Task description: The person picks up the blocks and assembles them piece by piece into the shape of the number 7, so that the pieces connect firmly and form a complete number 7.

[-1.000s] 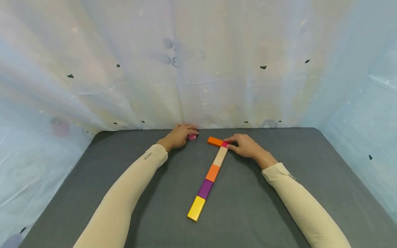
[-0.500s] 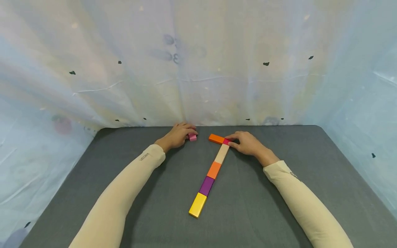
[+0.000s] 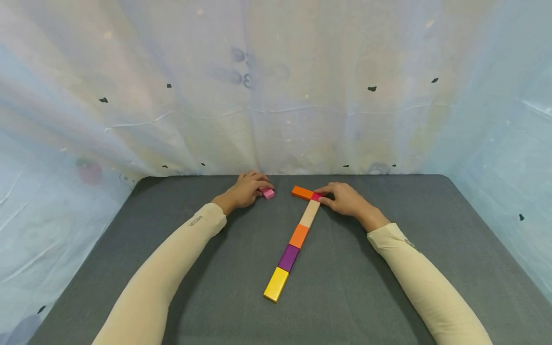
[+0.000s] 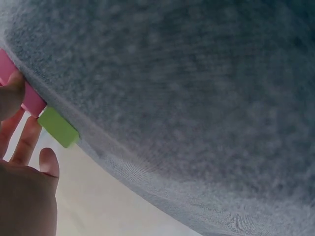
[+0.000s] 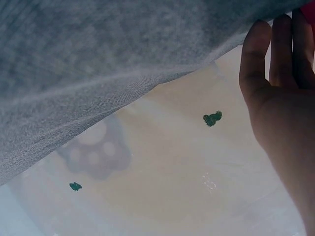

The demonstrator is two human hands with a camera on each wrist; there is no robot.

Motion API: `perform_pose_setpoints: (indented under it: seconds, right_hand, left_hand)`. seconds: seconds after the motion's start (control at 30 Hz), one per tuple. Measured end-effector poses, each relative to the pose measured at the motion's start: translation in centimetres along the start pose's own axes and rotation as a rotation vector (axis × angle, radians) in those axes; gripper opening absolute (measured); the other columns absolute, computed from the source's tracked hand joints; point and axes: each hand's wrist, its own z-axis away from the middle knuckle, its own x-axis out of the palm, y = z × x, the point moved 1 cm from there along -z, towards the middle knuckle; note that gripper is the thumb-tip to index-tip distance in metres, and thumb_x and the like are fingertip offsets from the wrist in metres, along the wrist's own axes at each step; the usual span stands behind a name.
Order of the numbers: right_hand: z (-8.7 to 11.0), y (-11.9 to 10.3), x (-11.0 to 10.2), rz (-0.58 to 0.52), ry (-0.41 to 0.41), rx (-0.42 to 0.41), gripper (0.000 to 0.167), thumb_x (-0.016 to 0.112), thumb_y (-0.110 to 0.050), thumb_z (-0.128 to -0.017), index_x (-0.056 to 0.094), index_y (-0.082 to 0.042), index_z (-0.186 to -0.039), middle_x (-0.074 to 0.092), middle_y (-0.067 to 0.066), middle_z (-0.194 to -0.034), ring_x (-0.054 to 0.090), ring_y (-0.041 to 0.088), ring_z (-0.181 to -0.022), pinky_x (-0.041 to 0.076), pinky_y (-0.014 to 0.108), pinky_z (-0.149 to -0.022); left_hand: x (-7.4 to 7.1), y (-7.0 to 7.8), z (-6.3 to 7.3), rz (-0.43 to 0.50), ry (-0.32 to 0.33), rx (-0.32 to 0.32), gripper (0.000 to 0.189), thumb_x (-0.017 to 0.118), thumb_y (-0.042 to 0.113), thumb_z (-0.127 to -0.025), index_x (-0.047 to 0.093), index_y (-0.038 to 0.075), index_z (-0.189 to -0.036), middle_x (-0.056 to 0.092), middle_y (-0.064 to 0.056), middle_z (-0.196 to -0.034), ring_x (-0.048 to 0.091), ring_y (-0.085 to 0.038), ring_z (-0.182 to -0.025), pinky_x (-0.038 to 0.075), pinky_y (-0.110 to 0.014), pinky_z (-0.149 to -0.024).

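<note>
At the far side of the table, my left hand (image 3: 248, 188) grips a pink block (image 3: 268, 193) between thumb and fingers. A green block (image 4: 58, 128) lies against the pink one's end in the left wrist view; in the head view the hand hides it. My right hand (image 3: 343, 198) pinches a crimson block (image 3: 316, 197) with thumb and forefinger. That block sits between an orange block (image 3: 302, 192) on its left and a cream block (image 3: 310, 213) toward me. Only a sliver of crimson shows past the fingers in the right wrist view.
From the cream block a slanting row runs toward me: a second orange block (image 3: 298, 235), a purple block (image 3: 288, 258) and a yellow block (image 3: 276, 284). They lie flat on the grey cloth-covered table (image 3: 207, 297). A pale printed curtain (image 3: 302, 96) stands along the table's far edge.
In my left hand the pink block has turned a little and come slightly toward me, so more of it shows. The right hand keeps its pinch; the head view has shifted slightly.
</note>
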Motion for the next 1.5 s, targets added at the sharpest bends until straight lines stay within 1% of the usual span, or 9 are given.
perform_pose_setpoints:
  seconds: [0.2,0.47,0.7,0.83,0.93,1.03,1.23,1.33,1.5]
  right_hand:
    - [0.0,0.0,-0.1,0.002,0.003,-0.002,0.035,0.062,-0.026,-0.099,0.067,-0.013,-0.13,0.069,0.013,-0.119,0.064,0.031,-0.106,0.049,0.051,-0.096]
    - [-0.1,0.0,0.1,-0.003,-0.012,0.015,0.035,0.062,-0.027,-0.099,0.067,-0.014,-0.131,0.068,0.014,-0.122,0.063,0.032,-0.11,0.047,0.052,-0.099]
    - [-0.3,0.1,0.3,0.003,-0.006,0.004,0.035,0.062,-0.027,-0.099,0.067,-0.013,-0.131,0.069,0.012,-0.116,0.063,0.028,-0.101,0.049,0.051,-0.094]
    - [-0.2,0.2,0.6,0.009,-0.014,0.007,0.035,0.063,-0.027,-0.099,0.067,-0.014,-0.131,0.069,0.011,-0.114,0.062,0.026,-0.095,0.049,0.048,-0.091]
    - [-0.1,0.2,0.6,0.01,-0.013,0.014,0.035,0.063,-0.028,-0.098,0.068,-0.014,-0.13,0.069,0.01,-0.111,0.061,0.024,-0.091,0.049,0.046,-0.089]
    - [-0.1,0.1,0.6,0.011,-0.006,0.013,0.035,0.063,-0.028,-0.098,0.068,-0.014,-0.13,0.069,0.01,-0.109,0.06,0.023,-0.089,0.049,0.046,-0.087]
    - [0.0,0.0,0.4,0.009,-0.004,0.008,0.035,0.063,-0.027,-0.098,0.067,-0.013,-0.13,0.069,0.011,-0.111,0.061,0.025,-0.093,0.049,0.048,-0.09]
    - [0.0,-0.1,0.3,0.012,-0.007,0.011,0.036,0.063,-0.027,-0.098,0.067,-0.013,-0.131,0.069,0.012,-0.113,0.062,0.026,-0.095,0.049,0.049,-0.091]
    - [-0.1,-0.1,0.4,0.016,-0.001,0.017,0.035,0.063,-0.027,-0.098,0.067,-0.013,-0.13,0.069,0.011,-0.112,0.062,0.026,-0.094,0.049,0.049,-0.091]
  left_hand:
    - [0.1,-0.1,0.2,0.02,0.046,0.017,0.032,0.063,0.012,-0.098,0.068,0.023,-0.128,0.059,-0.005,-0.128,0.047,-0.026,-0.121,0.032,-0.05,-0.1]
    - [-0.2,0.2,0.3,0.012,0.1,0.0,0.035,0.063,0.016,-0.098,0.066,0.023,-0.132,0.058,-0.007,-0.125,0.05,-0.028,-0.118,0.034,-0.05,-0.099]
    - [-0.6,0.7,-0.2,-0.024,0.196,-0.017,0.036,0.064,0.021,-0.097,0.064,0.022,-0.133,0.06,-0.006,-0.123,0.058,-0.026,-0.115,0.039,-0.049,-0.098]
    - [-0.2,1.3,-1.1,-0.044,0.222,-0.007,0.037,0.065,0.022,-0.097,0.064,0.022,-0.134,0.06,-0.005,-0.12,0.058,-0.025,-0.11,0.041,-0.046,-0.093]
    - [0.2,1.9,-1.9,-0.05,0.223,-0.012,0.036,0.064,0.021,-0.097,0.064,0.023,-0.133,0.059,-0.004,-0.118,0.057,-0.024,-0.11,0.041,-0.045,-0.094]
    - [0.5,2.4,-2.7,-0.065,0.235,-0.023,0.033,0.065,0.02,-0.097,0.066,0.023,-0.13,0.059,-0.003,-0.117,0.057,-0.024,-0.111,0.042,-0.045,-0.098]
    - [0.7,3.3,-3.3,-0.076,0.252,-0.042,0.032,0.067,0.017,-0.096,0.067,0.022,-0.128,0.06,-0.005,-0.115,0.058,-0.026,-0.109,0.046,-0.047,-0.097]
    - [0.7,3.9,-3.5,-0.073,0.223,-0.076,0.033,0.066,0.016,-0.096,0.067,0.022,-0.128,0.06,-0.005,-0.116,0.058,-0.025,-0.11,0.046,-0.048,-0.097]
    - [0.8,4.7,-3.9,-0.099,0.149,-0.135,0.035,0.064,0.016,-0.097,0.065,0.023,-0.131,0.059,-0.003,-0.119,0.056,-0.024,-0.111,0.045,-0.047,-0.099]
